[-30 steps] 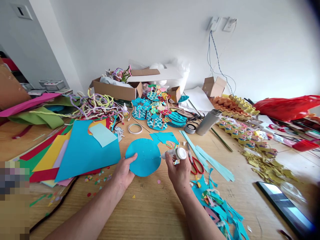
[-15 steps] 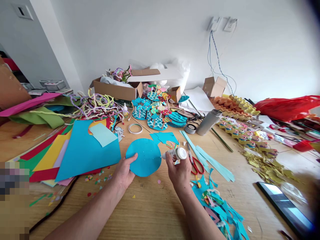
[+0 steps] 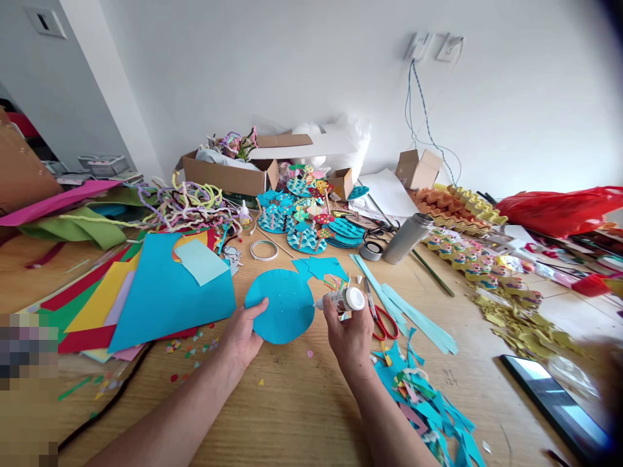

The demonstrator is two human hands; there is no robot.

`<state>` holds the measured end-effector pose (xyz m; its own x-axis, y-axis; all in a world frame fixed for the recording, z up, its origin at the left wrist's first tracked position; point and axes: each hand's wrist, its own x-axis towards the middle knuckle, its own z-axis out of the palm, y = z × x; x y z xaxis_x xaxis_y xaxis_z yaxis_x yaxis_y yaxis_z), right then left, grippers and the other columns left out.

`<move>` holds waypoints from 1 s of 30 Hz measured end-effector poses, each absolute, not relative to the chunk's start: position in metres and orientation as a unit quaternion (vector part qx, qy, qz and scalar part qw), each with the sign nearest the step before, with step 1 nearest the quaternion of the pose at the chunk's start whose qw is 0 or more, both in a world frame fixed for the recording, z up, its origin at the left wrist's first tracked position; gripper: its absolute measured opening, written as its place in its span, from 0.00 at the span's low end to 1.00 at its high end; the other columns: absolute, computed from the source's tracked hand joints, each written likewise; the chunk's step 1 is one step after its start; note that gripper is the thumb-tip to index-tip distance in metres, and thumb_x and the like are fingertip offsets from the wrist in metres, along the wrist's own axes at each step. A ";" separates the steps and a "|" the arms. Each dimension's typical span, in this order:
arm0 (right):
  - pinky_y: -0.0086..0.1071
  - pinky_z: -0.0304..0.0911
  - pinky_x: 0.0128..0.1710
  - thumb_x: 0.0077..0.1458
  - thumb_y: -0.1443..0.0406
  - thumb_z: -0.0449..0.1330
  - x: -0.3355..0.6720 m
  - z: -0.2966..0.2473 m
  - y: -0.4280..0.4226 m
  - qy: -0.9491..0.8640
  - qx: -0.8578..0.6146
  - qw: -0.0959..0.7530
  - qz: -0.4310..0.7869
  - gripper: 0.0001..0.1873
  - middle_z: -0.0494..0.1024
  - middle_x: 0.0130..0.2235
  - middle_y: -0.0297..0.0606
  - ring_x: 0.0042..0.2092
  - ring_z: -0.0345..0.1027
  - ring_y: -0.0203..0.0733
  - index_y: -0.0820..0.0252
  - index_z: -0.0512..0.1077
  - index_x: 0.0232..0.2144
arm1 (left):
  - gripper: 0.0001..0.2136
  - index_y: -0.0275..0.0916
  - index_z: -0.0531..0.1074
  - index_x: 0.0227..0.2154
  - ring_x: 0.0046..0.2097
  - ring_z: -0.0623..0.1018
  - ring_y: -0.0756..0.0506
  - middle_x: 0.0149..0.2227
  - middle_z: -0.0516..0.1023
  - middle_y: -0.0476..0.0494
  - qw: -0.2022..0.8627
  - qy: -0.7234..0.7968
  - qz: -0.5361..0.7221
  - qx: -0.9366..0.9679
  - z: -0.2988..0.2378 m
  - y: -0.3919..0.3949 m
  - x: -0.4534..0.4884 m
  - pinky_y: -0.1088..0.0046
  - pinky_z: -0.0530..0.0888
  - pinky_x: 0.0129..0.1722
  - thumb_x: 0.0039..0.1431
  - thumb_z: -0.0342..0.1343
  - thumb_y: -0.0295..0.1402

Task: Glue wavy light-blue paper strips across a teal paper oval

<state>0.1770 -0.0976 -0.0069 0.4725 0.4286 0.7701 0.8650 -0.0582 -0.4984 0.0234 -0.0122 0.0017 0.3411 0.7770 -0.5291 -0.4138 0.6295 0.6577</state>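
Observation:
A round blue paper disc is pinched at its left edge by my left hand, thumb on top. Several small pale dots show on its face. My right hand is wrapped around a small white glue bottle, tilted sideways with its nozzle at the disc's right edge. Whether the nozzle touches the paper I cannot tell. Just beyond the disc lie blue paper pieces. Red-handled scissors rest to the right of my right hand, beside pale blue paper strips.
Coloured paper sheets are stacked at left. Blue paper scraps lie at lower right, near a phone. Behind stand finished-looking paper crafts, a tape roll, a grey metal flask and a cardboard box.

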 end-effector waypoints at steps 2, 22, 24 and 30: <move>0.28 0.56 0.24 0.56 0.60 0.57 0.177 -0.007 -0.098 -0.466 -0.689 0.508 -0.226 0.10 0.64 0.26 0.29 0.25 0.57 0.34 0.57 0.61 0.29 | 0.16 0.30 0.72 0.48 0.44 0.80 0.37 0.42 0.80 0.32 0.792 0.432 0.376 0.213 0.001 -0.012 0.023 0.58 0.77 0.45 0.56 0.58 0.24; 0.28 0.56 0.24 0.56 0.60 0.58 0.177 -0.007 -0.098 -0.473 -0.688 0.504 -0.221 0.09 0.64 0.26 0.29 0.25 0.58 0.34 0.57 0.61 0.29 | 0.15 0.28 0.73 0.47 0.44 0.80 0.36 0.42 0.80 0.31 0.791 0.435 0.376 0.210 0.002 -0.012 0.024 0.57 0.77 0.45 0.56 0.57 0.23; 0.28 0.56 0.24 0.56 0.60 0.58 0.177 -0.008 -0.098 -0.472 -0.689 0.504 -0.221 0.09 0.65 0.27 0.29 0.25 0.58 0.34 0.57 0.62 0.30 | 0.14 0.29 0.73 0.46 0.44 0.80 0.36 0.42 0.80 0.31 0.789 0.435 0.378 0.212 0.002 -0.012 0.024 0.57 0.77 0.45 0.56 0.57 0.23; 0.29 0.56 0.24 0.55 0.59 0.58 0.176 -0.007 -0.098 -0.456 -0.690 0.521 -0.210 0.10 0.66 0.26 0.30 0.25 0.59 0.35 0.58 0.62 0.30 | 0.14 0.29 0.73 0.46 0.44 0.80 0.37 0.41 0.81 0.32 0.792 0.433 0.373 0.213 0.002 -0.013 0.024 0.58 0.77 0.46 0.56 0.57 0.23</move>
<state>0.1760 -0.0983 -0.0068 0.4952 0.4118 0.7650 0.8487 -0.0409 -0.5274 0.0241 -0.0126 0.0020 0.3458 0.7765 -0.5268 -0.4066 0.6300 0.6616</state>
